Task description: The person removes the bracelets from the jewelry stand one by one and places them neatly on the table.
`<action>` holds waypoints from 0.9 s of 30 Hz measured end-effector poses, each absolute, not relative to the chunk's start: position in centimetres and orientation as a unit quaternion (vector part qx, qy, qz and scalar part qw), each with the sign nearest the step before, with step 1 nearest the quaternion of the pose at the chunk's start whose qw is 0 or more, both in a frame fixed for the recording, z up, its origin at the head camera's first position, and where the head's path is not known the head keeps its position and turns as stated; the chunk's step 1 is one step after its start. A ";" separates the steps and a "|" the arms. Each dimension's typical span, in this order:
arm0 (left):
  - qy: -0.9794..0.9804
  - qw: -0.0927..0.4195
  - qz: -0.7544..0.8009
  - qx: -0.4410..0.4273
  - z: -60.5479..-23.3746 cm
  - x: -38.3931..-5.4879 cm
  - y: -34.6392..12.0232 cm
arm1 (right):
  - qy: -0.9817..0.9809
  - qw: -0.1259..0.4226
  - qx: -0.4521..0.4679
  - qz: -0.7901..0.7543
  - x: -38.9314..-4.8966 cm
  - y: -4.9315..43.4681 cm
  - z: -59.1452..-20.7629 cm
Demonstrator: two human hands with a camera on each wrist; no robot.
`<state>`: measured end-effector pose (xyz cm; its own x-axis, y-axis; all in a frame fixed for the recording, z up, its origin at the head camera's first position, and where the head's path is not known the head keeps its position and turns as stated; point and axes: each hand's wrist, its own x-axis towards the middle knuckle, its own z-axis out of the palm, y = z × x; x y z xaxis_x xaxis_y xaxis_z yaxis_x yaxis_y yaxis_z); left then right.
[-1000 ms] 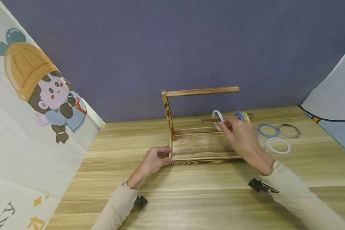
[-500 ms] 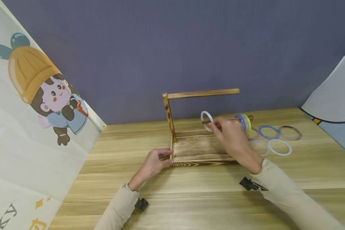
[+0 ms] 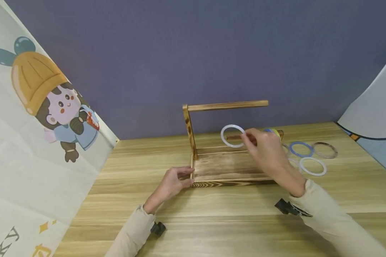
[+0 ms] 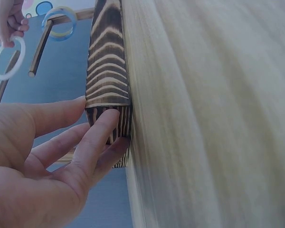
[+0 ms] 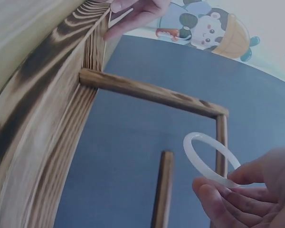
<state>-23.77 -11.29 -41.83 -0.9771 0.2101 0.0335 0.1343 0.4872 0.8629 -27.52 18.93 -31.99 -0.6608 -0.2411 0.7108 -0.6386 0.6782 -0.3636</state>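
Note:
My right hand point(image 3: 270, 150) pinches a white bangle point(image 3: 232, 126) between thumb and fingertips. The bangle hangs in the air near the tip of the lower rod point(image 5: 162, 190) of a wooden bangle stand point(image 3: 225, 166). In the right wrist view the bangle point(image 5: 190, 154) is apart from that rod. Blue and yellow bangles point(image 3: 280, 134) circle the rod near its right end, partly hidden by my right hand. My left hand point(image 3: 171, 182) holds the left end of the stand's base, thumb at the front corner and fingers against the end face point(image 4: 107, 118).
On the table point(image 3: 206, 221) right of the stand lie a blue bangle point(image 3: 301, 156), a white bangle point(image 3: 313, 174), a brown mottled bangle point(image 3: 325, 157) and paler ones half hidden. Above the base runs the stand's upper rod point(image 3: 228, 105). A dark blue panel point(image 3: 193, 53) stands behind.
The white bangle has moved left past the lower rod's tip and turned its open face toward the head camera; my right hand has since drawn back slightly right. My left hand stays on the stand.

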 end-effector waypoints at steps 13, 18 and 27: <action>0.861 0.037 0.497 0.103 -41.8 -23.6 -11.3 | -0.842 0.381 0.238 0.297 -25.1 25.1 -31.4; 0.863 0.037 0.493 0.101 -41.9 -23.7 -11.3 | -0.845 0.395 0.216 0.290 -24.7 27.7 -31.8; 0.862 0.040 0.497 0.092 -42.1 -24.0 -11.3 | -0.844 0.401 0.197 0.297 -25.5 32.2 -32.7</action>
<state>-24.03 -11.33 -42.13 -0.9800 0.1976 0.0228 0.1188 0.4892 0.8640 -25.54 32.23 -32.68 -0.6002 -0.0946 0.7942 -0.5715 0.7455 -0.3430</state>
